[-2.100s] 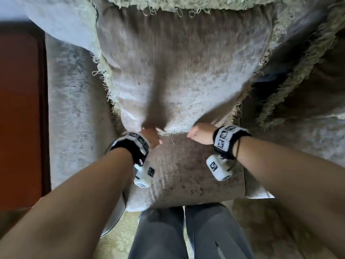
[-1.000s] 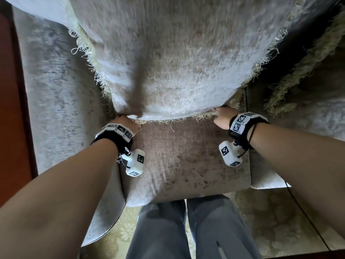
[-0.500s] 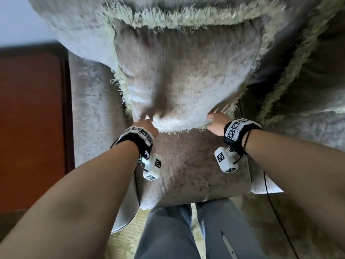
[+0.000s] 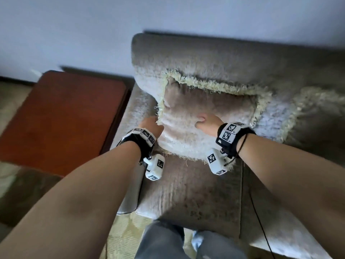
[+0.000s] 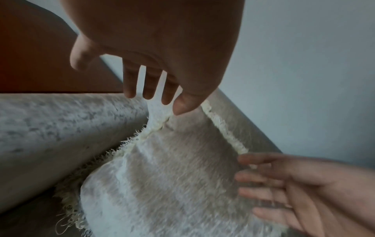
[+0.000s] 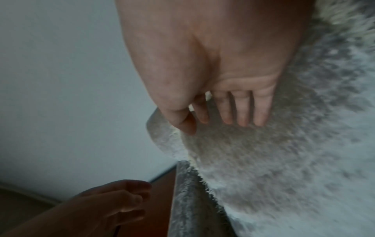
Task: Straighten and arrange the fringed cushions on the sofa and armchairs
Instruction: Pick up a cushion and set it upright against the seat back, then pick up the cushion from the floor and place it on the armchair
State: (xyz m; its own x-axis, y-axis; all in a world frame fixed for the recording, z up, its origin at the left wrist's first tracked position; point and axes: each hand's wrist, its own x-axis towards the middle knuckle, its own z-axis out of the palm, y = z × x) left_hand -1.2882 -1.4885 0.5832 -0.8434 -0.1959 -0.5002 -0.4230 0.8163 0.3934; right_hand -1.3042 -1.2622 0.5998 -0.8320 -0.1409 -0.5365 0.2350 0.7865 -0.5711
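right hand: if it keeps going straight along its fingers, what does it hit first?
The right hand lies open on the front of the cushion, fingers aimed up its face. Going on, it would probably slide to the top fringe, then the sofa back; depth is unclear.

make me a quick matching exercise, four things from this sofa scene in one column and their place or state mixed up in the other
Things:
1. left hand
2. right hand
3. fringed cushion
4. red-brown table

Places or states:
A. leans against the sofa's backrest
B. fingers spread flat on the cushion's face
C. stands beside the sofa's arm
D. open, by the cushion's fringed side edge

Pairs: 1-D, 2-B, 3-A, 4-C
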